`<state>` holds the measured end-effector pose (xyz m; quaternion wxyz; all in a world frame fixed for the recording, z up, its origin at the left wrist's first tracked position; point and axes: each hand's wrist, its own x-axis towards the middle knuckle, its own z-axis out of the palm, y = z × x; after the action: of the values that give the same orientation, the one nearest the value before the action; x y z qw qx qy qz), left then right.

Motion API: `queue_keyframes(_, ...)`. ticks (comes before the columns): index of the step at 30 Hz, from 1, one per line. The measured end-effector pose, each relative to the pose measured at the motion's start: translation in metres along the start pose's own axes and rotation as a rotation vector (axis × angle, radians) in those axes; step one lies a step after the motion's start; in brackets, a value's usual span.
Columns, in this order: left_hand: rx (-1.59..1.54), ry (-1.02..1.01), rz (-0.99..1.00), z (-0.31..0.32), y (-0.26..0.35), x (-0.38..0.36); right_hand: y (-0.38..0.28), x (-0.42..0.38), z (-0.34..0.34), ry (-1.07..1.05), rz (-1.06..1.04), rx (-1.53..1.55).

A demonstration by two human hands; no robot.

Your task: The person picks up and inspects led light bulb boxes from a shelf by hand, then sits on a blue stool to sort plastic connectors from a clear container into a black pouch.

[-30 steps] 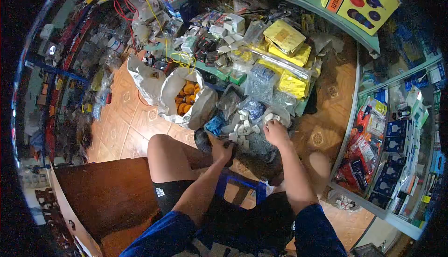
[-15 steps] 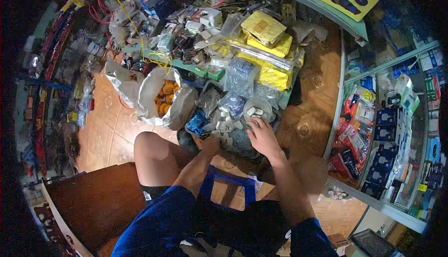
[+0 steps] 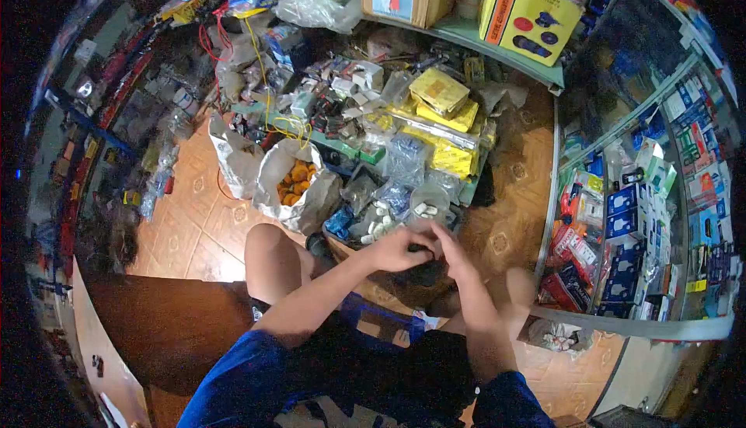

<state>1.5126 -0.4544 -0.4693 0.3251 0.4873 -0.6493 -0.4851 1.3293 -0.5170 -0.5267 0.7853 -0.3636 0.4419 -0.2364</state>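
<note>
My left hand (image 3: 398, 250) is curled, its fingertips meeting my right hand (image 3: 453, 253) just in front of a clear plastic tub (image 3: 431, 197). Whatever lies between the fingers is hidden or too small to name. The right fingers look pressed together toward the left hand. Inside the tub are a few small white pieces (image 3: 426, 210). More loose white plastic pieces (image 3: 381, 224) lie in a pile left of the tub, partly covered by my left hand. A blue plastic packet (image 3: 339, 222) sits at the left of that pile.
A white sack (image 3: 268, 183) of orange-brown round pieces (image 3: 296, 182) stands to the left on the tiled floor (image 3: 198, 230). Behind are yellow packets (image 3: 443, 109) and heaped small parts. A glass display case (image 3: 614, 226) lines the right; a brown wooden board (image 3: 171, 327) is at lower left.
My right hand has left the tub and come down toward me. My left hand has moved right from the pile's left edge, and the two now meet. The view has tilted up.
</note>
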Motion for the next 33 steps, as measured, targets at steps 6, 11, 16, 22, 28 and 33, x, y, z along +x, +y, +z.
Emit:
queue_keyframes(6, 0.336, 0.590, 0.079, 0.026, 0.043, -0.049, 0.028, -0.067, 0.035, -0.034, -0.247, 0.281)
queue_keyframes(11, 0.324, 0.780, 0.205, 0.074, 0.076, -0.069, 0.015, -0.121, 0.086, 0.243, -0.343, 0.309)
queue_keyframes(16, 0.339, 0.981, 0.113, 0.055, 0.061, -0.064, 0.026, -0.137, 0.084, 0.279, -0.276, 0.141)
queue_keyframes(22, 0.257, 0.971, 0.222, 0.061, 0.062, -0.081, 0.042, -0.131, 0.084, 0.183, -0.469, 0.066)
queue_keyframes(28, 0.075, 0.869, 0.180, 0.073, 0.070, -0.091, 0.050, -0.118, 0.076, 0.190, -0.275, 0.267)
queue_keyframes(33, 0.090, 0.953, 0.077, 0.067, 0.060, -0.081, 0.052, -0.126, 0.090, 0.234, -0.497, 0.038)
